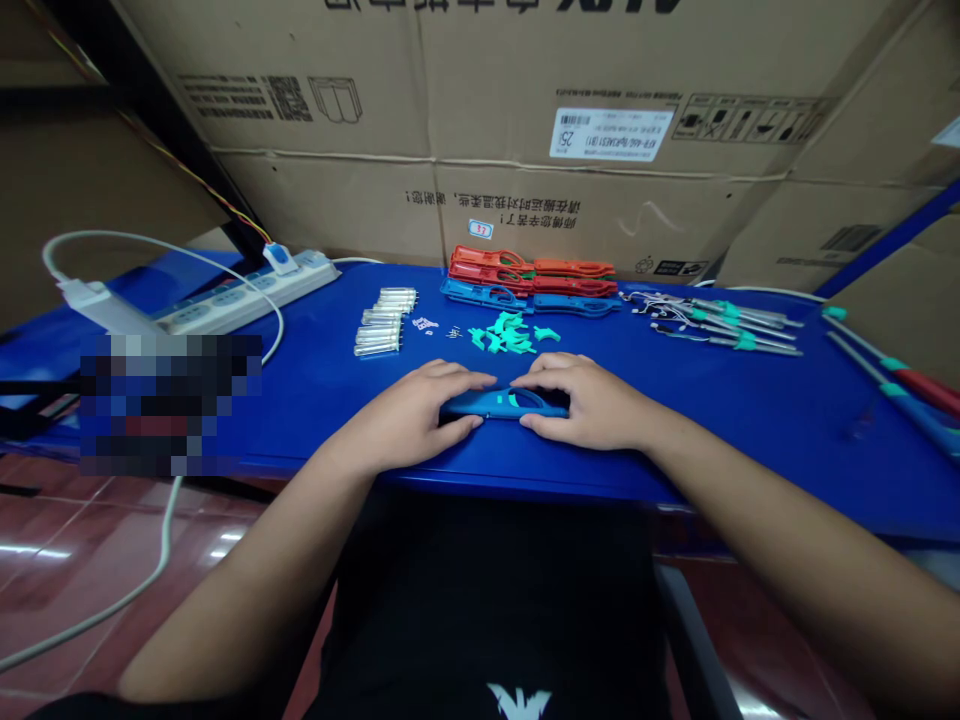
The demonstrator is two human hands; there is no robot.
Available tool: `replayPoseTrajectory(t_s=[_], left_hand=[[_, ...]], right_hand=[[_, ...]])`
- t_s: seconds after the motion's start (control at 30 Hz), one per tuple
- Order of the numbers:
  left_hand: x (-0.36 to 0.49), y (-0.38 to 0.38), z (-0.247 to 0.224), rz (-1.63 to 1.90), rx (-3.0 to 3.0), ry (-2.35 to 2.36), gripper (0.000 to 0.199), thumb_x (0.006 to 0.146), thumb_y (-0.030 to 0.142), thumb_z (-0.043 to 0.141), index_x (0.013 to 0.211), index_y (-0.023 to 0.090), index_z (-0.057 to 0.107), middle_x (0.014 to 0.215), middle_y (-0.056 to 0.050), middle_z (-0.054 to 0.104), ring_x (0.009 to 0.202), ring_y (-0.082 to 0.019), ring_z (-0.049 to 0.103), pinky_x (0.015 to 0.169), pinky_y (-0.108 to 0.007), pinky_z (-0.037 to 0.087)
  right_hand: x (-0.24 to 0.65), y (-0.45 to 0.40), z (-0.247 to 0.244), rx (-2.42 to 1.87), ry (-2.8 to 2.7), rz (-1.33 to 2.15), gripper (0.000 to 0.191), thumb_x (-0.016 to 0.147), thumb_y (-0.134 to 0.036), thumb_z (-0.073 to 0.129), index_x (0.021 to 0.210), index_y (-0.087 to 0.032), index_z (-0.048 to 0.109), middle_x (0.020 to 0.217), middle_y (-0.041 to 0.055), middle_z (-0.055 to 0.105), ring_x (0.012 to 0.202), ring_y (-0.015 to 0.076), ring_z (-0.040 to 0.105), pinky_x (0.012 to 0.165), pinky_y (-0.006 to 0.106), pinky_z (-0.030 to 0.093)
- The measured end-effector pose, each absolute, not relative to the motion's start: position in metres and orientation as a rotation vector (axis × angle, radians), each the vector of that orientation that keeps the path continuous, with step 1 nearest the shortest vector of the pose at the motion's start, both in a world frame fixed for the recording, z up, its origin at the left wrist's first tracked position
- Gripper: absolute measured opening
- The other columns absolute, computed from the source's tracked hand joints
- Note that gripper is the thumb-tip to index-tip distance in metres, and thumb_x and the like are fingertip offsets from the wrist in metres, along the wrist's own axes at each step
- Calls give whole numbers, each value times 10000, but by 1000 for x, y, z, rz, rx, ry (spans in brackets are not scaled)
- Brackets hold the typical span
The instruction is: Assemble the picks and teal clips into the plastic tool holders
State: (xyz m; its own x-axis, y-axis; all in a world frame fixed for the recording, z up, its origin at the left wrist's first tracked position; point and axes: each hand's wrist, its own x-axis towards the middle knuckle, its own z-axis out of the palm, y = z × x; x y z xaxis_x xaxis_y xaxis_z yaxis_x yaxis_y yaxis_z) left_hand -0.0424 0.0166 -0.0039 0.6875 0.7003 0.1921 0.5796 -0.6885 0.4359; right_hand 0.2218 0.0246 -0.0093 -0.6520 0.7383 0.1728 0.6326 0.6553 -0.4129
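Near the table's front edge lies a blue lighter handle casing (495, 403) with an oval opening and small green parts showing in it. My left hand (427, 415) grips its left end, fingers behind and thumb in front. Around the right end my right hand (581, 402) is closed the same way, its thumb along the near edge. Both ends of the casing are partly hidden by my fingers. Just beyond it sit several green triggers (510, 333) in a loose heap. Small metal screws or pins (454, 333) and small pale pieces (425, 324) lie left of them.
Behind are stacked orange casings (574, 268), red casings (487, 272) and blue casings (480, 293). Clear fuel tanks (379, 335) lie left, wired metal tubes (750, 318) right. Assembled lighters (892, 365) lie far right. A power strip (247, 290) and cardboard box (450, 120) stand behind.
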Motion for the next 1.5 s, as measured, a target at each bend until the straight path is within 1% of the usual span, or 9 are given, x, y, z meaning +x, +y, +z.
replayPoseTrajectory(t_s=[0.17, 0.37, 0.57, 0.67, 0.83, 1.03, 1.2, 1.37, 1.5], left_hand=[[-41, 18, -7, 533, 2498, 991, 354, 994, 389, 488, 1266, 242, 660, 1131, -67, 660, 1095, -224, 592, 998, -406, 474], [-41, 21, -12, 542, 2481, 1031, 317, 979, 359, 516, 1234, 276, 684, 1065, -54, 643, 1054, -218, 591, 978, -406, 476], [-40, 23, -9, 471, 2462, 1043, 335, 971, 393, 509, 1241, 252, 649, 1085, -62, 627, 1084, -238, 575, 981, -401, 463], [-41, 25, -7, 437, 2432, 1034, 335, 963, 407, 509, 1235, 262, 643, 1126, -57, 629, 1091, -232, 583, 974, -385, 464], [-38, 24, 3, 323, 2459, 1094, 363, 944, 400, 499, 1234, 232, 639, 1121, -69, 634, 1065, -235, 600, 942, -369, 471], [-16, 23, 16, 172, 2598, 1196, 427, 859, 457, 638, 1198, 198, 657, 1093, -96, 656, 966, -253, 632, 820, -343, 482], [1, 23, 11, 251, 2542, 1127, 359, 797, 360, 735, 1092, 197, 612, 1030, -67, 683, 940, -249, 643, 764, -324, 468], [5, 12, 2, 396, 2583, 1107, 290, 867, 371, 691, 1091, 200, 624, 1069, -76, 721, 983, -257, 672, 811, -335, 485], [12, 0, -6, 538, 2628, 1299, 265, 990, 410, 485, 938, 200, 639, 906, -74, 729, 842, -245, 692, 733, -335, 489]], right_hand=[[222, 24, -4, -1147, -2568, 504, 411, 853, -405, 688, 1227, -234, 695, 1016, 59, 649, 958, 213, 600, 869, 375, 445], [215, 24, 1, -1263, -2570, 546, 430, 820, -421, 737, 1214, -251, 709, 959, 45, 669, 894, 202, 598, 811, 348, 441], [233, 21, 9, -1285, -2535, 541, 528, 823, -518, 708, 1263, -229, 663, 1057, 73, 689, 983, 234, 630, 895, 386, 459], [265, 14, 16, -1299, -2448, 533, 426, 909, -511, 590, 1191, -208, 692, 1111, 94, 682, 975, 221, 643, 871, 364, 501], [299, 2, 5, -1370, -2517, 394, 389, 900, -487, 614, 1195, -257, 724, 1112, 94, 673, 1032, 258, 625, 928, 431, 495], [275, 1, -6, -1277, -2554, 258, 271, 946, -366, 575, 1097, -208, 735, 1030, 99, 678, 962, 237, 614, 883, 412, 490], [252, -11, -3, -1202, -2663, 154, 227, 974, -312, 518, 1051, -172, 680, 1022, 97, 684, 948, 237, 604, 881, 416, 474], [246, -18, -11, -1239, -2621, 43, 279, 1006, -284, 447, 1126, -158, 665, 1040, 111, 683, 972, 246, 606, 872, 406, 484], [242, -23, -16, -1107, -2681, -63, 307, 1010, -243, 411, 1139, -152, 674, 949, 97, 684, 874, 218, 611, 759, 345, 484]])
